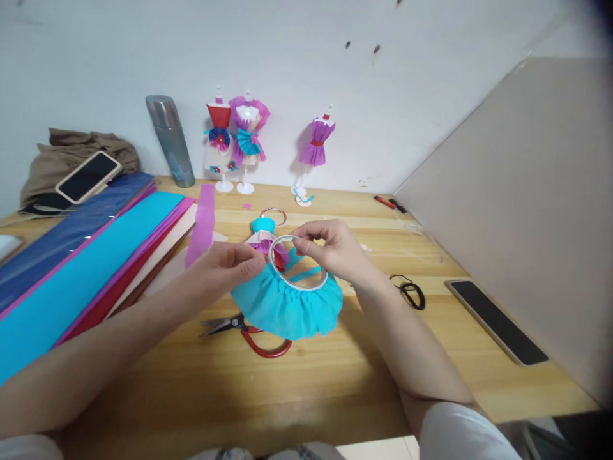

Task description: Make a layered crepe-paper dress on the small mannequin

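Diffuse light, soft shadows; darkened upper-right corner

Turquoise ruffle [292,311], white ring [306,287], red scissor handle [268,353], yellowish tabletop [230,396]

You are at a craft table [191,396], with coloured sheets [115,252] left, scissors [237,321] near, and dressed miniature mannequins [248,142] by the far wall [268,51].

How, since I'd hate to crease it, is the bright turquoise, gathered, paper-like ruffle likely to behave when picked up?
The turquoise ruffle is probably floppy: its outer edge flares in loose waves. It looks light, being thin sheet material. It may crumple if squeezed, given those gathers; the round white ring along its inner edge seems stiffer.
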The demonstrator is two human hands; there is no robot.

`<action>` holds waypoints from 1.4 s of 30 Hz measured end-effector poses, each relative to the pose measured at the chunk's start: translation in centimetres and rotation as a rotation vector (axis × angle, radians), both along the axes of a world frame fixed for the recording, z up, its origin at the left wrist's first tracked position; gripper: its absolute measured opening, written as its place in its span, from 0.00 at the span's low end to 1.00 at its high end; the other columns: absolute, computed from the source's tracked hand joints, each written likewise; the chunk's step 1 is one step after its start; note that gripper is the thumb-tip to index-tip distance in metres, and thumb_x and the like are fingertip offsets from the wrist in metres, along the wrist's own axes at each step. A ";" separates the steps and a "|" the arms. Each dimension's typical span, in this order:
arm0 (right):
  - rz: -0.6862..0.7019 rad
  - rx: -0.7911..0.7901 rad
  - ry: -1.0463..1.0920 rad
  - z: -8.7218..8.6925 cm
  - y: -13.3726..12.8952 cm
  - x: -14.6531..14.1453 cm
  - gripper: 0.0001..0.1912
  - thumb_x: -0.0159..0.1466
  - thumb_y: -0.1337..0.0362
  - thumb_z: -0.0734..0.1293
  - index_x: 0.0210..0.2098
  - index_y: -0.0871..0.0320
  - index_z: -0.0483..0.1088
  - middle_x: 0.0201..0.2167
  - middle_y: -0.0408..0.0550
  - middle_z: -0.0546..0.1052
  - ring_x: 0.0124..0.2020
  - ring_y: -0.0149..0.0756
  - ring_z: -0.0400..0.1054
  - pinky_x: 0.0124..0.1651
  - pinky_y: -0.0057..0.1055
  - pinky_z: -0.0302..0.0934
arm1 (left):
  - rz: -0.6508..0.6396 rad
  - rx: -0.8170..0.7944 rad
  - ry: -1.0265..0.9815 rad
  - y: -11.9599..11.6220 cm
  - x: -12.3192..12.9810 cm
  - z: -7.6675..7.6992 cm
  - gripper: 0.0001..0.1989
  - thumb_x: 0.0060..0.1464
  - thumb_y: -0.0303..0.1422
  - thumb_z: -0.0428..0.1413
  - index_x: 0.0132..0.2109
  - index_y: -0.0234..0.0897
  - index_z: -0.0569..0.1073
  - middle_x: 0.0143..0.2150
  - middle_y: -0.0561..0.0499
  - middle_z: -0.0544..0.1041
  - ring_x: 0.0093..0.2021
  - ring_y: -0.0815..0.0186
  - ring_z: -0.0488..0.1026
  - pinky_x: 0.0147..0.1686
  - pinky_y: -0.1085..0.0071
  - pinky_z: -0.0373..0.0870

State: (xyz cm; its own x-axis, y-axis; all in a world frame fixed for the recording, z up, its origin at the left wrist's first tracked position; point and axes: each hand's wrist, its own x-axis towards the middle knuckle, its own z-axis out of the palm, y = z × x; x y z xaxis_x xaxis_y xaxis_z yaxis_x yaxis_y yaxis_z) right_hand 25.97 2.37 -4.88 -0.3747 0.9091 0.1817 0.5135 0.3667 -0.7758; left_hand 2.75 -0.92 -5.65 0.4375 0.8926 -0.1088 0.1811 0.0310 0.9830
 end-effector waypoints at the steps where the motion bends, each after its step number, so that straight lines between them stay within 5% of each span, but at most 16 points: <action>1: -0.008 0.029 -0.030 0.0 -0.1 0.0 0.12 0.62 0.62 0.64 0.25 0.59 0.74 0.25 0.46 0.77 0.29 0.34 0.69 0.34 0.29 0.61 | 0.006 0.011 -0.017 0.0 0.1 -0.3 0.17 0.49 0.48 0.64 0.33 0.38 0.82 0.29 0.50 0.82 0.35 0.58 0.80 0.33 0.67 0.76; 6: -0.067 0.127 -0.156 -0.1 -0.6 -0.2 0.11 0.64 0.64 0.63 0.30 0.59 0.77 0.27 0.46 0.79 0.31 0.35 0.70 0.36 0.30 0.60 | 0.074 -0.003 -0.076 0.1 0.4 -1.0 0.13 0.42 0.40 0.66 0.35 0.39 0.82 0.31 0.50 0.83 0.41 0.54 0.82 0.41 0.62 0.78; 16: -0.166 0.228 -0.271 0.3 -0.9 -0.2 0.11 0.64 0.66 0.63 0.32 0.59 0.78 0.29 0.49 0.81 0.31 0.36 0.72 0.36 0.31 0.59 | 0.097 0.145 0.027 -0.4 0.4 -0.1 0.07 0.47 0.35 0.61 0.30 0.37 0.81 0.28 0.52 0.83 0.29 0.63 0.78 0.28 0.72 0.72; 21: -0.174 0.282 -0.271 0.2 -1.1 -0.2 0.13 0.66 0.64 0.63 0.36 0.58 0.80 0.32 0.51 0.83 0.32 0.38 0.74 0.37 0.32 0.61 | 0.144 0.244 0.109 -0.3 0.3 -0.2 0.13 0.51 0.39 0.61 0.40 0.37 0.84 0.39 0.48 0.86 0.40 0.56 0.83 0.41 0.63 0.79; 26: -0.182 0.382 -0.367 0.0 -1.2 -0.4 0.13 0.66 0.65 0.62 0.37 0.57 0.80 0.33 0.52 0.83 0.33 0.40 0.75 0.40 0.34 0.62 | 0.179 0.193 -0.040 -0.2 0.8 -0.8 0.22 0.47 0.38 0.66 0.50 0.37 0.82 0.50 0.44 0.85 0.52 0.52 0.81 0.53 0.55 0.78; 32: -0.245 0.428 -0.398 -0.1 -1.0 -0.5 0.14 0.66 0.64 0.61 0.37 0.59 0.80 0.31 0.54 0.82 0.33 0.43 0.75 0.41 0.35 0.62 | 0.184 0.132 -0.003 -0.2 1.0 -1.1 0.20 0.46 0.36 0.64 0.47 0.35 0.83 0.40 0.47 0.86 0.42 0.56 0.82 0.40 0.63 0.79; 42: -0.306 0.246 -0.419 0.4 -0.9 -0.5 0.13 0.65 0.63 0.63 0.35 0.59 0.80 0.31 0.53 0.82 0.32 0.41 0.74 0.34 0.33 0.56 | 0.127 0.140 0.036 0.1 1.1 -0.8 0.05 0.45 0.33 0.60 0.30 0.37 0.75 0.27 0.53 0.77 0.28 0.67 0.73 0.28 0.72 0.69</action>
